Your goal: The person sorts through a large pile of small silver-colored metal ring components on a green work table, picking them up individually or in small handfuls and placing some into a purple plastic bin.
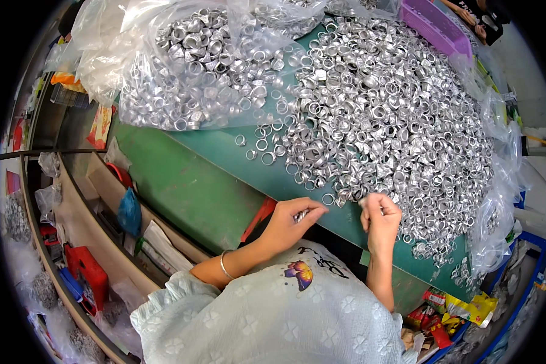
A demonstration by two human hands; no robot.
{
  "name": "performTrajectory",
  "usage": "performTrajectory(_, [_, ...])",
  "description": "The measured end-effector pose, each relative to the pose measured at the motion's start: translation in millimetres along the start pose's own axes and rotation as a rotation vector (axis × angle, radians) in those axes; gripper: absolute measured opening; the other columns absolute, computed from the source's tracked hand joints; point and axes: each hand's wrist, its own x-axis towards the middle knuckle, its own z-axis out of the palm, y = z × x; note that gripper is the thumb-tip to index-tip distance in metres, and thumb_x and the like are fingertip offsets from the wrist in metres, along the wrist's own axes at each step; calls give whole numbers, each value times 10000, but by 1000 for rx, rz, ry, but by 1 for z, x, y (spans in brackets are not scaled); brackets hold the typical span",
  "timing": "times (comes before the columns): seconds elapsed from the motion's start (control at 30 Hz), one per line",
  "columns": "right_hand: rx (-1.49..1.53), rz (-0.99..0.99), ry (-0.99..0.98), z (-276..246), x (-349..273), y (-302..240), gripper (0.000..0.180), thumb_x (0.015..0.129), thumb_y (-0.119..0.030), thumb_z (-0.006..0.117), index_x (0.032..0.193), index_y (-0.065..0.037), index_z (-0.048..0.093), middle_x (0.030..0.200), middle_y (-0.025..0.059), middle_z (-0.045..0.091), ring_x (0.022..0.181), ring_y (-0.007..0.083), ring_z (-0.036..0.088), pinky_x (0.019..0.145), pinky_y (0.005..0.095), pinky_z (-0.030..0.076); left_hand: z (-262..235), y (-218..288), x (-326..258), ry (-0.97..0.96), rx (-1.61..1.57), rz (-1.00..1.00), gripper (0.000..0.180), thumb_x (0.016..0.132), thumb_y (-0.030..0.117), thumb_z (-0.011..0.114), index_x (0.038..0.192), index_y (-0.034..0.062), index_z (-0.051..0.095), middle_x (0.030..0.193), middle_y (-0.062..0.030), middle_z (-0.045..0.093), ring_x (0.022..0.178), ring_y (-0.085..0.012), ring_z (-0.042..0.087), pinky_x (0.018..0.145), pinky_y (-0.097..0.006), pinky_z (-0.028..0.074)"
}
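Note:
A large heap of small silver metal rings (382, 115) covers the green table (188, 176). My left hand (288, 221) is at the table's near edge, pinched around a short stack of silver rings (301, 215). My right hand (381, 217) is beside it at the foot of the heap, fingers curled around a ring; the piece itself is hard to make out. A thin bracelet sits on my left wrist. A few loose rings (261, 145) lie apart from the heap.
Clear plastic bags full of the same rings (200, 67) lie at the back left. A purple basket (434, 24) stands at the far right, near another person's hands. Shelves with bags and a red box (88, 273) are on my left; snack packets (449, 306) lie lower right.

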Motion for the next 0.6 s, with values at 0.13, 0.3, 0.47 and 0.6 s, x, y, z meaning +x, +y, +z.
performTrajectory(0.13, [-1078, -420, 108, 40, 12, -13, 165, 716, -108, 699, 845, -41, 621, 605, 91, 571, 485, 221, 550, 481, 289, 427, -2, -1, -2, -46, 71, -79, 121, 826, 71, 567, 871, -10, 645, 690, -47, 564, 630, -96, 481, 583, -243, 382])
performTrajectory(0.3, [-1267, -443, 20, 41, 24, -6, 128, 745, -107, 663, 854, -55, 619, 686, 118, 613, 527, 288, 577, 477, 355, 432, 10, -5, -2, -10, 118, -13, 114, 805, 69, 602, 878, -15, 628, 668, -69, 553, 580, -130, 484, 555, -253, 391])
performTrajectory(0.47, [-474, -248, 71, 9, 19, -2, 123, 773, -56, 649, 871, 7, 612, 651, 45, 554, 449, 86, 441, 411, 241, 321, 12, -5, -1, 46, -20, -86, 225, 791, 55, 621, 1013, 24, 597, 626, -3, 484, 586, -66, 428, 542, -224, 368])
performTrajectory(0.6, [106, 84, 83, 11, 6, -1, 114, 822, -88, 624, 854, 20, 608, 670, -7, 527, 454, 17, 365, 402, 168, 222, 20, 9, 13, 33, -106, -100, 329, 783, 52, 632, 1104, 49, 558, 627, 27, 460, 603, -39, 406, 548, -202, 355])
